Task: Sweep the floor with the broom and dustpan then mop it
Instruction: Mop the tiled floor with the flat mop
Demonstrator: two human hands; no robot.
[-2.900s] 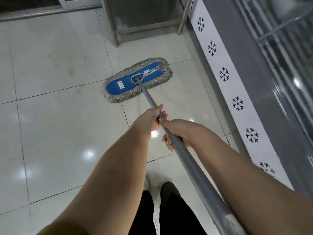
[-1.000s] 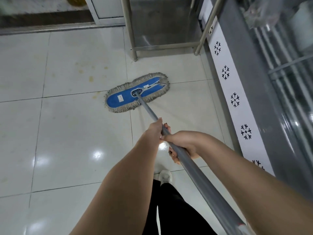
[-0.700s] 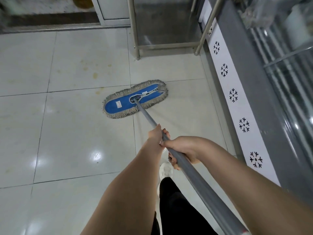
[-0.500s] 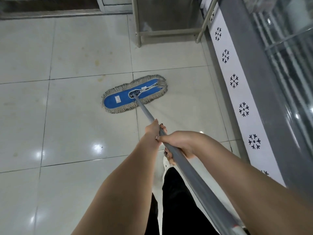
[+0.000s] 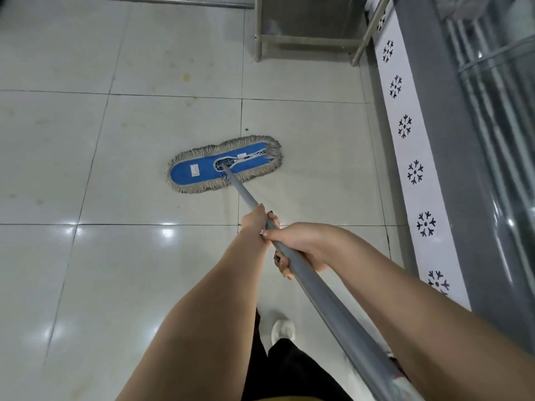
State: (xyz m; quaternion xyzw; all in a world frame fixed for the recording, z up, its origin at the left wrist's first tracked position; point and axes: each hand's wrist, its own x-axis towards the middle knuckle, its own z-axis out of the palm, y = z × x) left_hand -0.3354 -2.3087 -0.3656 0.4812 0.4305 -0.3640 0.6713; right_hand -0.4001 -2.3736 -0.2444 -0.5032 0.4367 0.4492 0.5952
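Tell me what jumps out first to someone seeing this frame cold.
The blue fringed mop head lies flat on the glossy pale floor tiles, mid-frame. Next come both hands gripping its grey handle close together, left hand ahead of right hand. Along the right side runs a white strip printed with black snowflakes.

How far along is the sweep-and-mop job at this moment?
Sweeping seems over: only the mop is out. In hand: left hand and right hand grip the mop handle, mop head flat on the floor. Left: yellowish stains and a dark speck beyond the head.
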